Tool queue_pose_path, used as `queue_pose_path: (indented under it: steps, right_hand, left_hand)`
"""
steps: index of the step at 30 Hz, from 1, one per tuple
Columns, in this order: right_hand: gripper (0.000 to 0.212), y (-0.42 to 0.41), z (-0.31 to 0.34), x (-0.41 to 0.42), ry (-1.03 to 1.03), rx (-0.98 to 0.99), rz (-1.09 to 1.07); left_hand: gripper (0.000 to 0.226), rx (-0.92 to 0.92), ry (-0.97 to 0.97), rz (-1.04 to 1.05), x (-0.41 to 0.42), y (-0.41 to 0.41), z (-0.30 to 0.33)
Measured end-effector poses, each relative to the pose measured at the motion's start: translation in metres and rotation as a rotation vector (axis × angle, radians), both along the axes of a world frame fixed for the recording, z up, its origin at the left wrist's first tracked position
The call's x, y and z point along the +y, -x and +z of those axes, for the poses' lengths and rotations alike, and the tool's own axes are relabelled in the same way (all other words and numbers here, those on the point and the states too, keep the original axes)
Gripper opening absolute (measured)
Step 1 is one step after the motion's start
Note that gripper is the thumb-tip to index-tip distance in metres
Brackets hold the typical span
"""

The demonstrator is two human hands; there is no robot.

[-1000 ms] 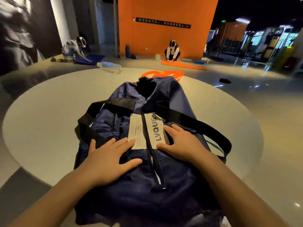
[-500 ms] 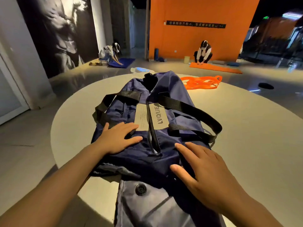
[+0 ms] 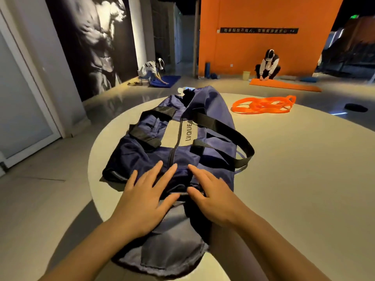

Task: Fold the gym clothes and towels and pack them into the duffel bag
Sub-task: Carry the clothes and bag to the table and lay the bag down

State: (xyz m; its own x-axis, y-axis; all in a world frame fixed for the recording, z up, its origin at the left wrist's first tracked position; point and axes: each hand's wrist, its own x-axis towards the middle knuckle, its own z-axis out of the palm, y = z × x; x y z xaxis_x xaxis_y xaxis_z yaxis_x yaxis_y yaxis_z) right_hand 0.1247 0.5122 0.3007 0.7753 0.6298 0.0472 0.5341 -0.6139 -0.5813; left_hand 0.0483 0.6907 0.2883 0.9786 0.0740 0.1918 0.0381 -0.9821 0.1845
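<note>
Navy nylon duffel bag [image 3: 205, 118] w/ black straps lies zipped on round pale surface [image 3: 284, 159]. Left hand [image 3: 145, 201] & right hand [image 3: 213, 196] flat on bag's near end, fingers straight, gripping nothing. Orange bands [image 3: 261, 105] beyond.

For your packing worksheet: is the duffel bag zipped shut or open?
Shut: the duffel bag shows an unbroken closed zipper line along its top.

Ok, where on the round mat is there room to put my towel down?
Bare mat lies right of the duffel bag, nearer than the orange bands. The strip left of the bag is narrow. The near end is crowded: left hand and right hand rest there.
</note>
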Motion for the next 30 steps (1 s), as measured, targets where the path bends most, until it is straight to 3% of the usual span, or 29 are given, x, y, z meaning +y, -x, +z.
queue_pose_path:
  steps: [3,6,12,17,19,21,24,27,30]
  right_hand:
    - [0.051,0.001,-0.009,-0.002,-0.185,-0.076,0.025]
    - [0.066,0.001,-0.022,-0.006,-0.147,-0.232,-0.088]
    - [0.05,0.0,-0.025,-0.009,0.004,-0.181,-0.178]
    - [0.037,0.002,-0.02,-0.007,0.09,-0.227,-0.143]
    - [0.043,0.003,-0.02,-0.008,0.103,-0.247,-0.117]
    - [0.046,0.004,-0.02,-0.008,0.089,-0.26,-0.113]
    - [0.047,0.004,-0.02,-0.009,0.063,-0.28,-0.099]
    - [0.029,0.007,-0.02,-0.008,0.071,-0.335,-0.128]
    - [0.025,0.008,-0.021,-0.009,0.031,-0.325,-0.164]
  left_hand:
    - [0.084,0.039,-0.023,0.009,0.03,-0.007,-0.013]
    - [0.094,0.085,-0.068,0.032,0.051,-0.024,-0.012]
    - [0.111,0.13,-0.093,0.073,0.08,-0.068,-0.009]
    - [0.082,0.081,-0.202,0.157,0.077,-0.086,0.01]
    - [0.068,0.056,-0.096,0.178,0.052,-0.082,0.012]
    - [0.064,0.147,0.031,0.152,0.029,-0.074,0.004]
    - [0.081,0.275,-0.097,0.128,0.027,-0.072,-0.011]
    - [0.068,0.274,-0.088,0.15,0.049,-0.089,-0.01]
    - [0.086,0.265,-0.11,0.128,0.072,-0.11,-0.01]
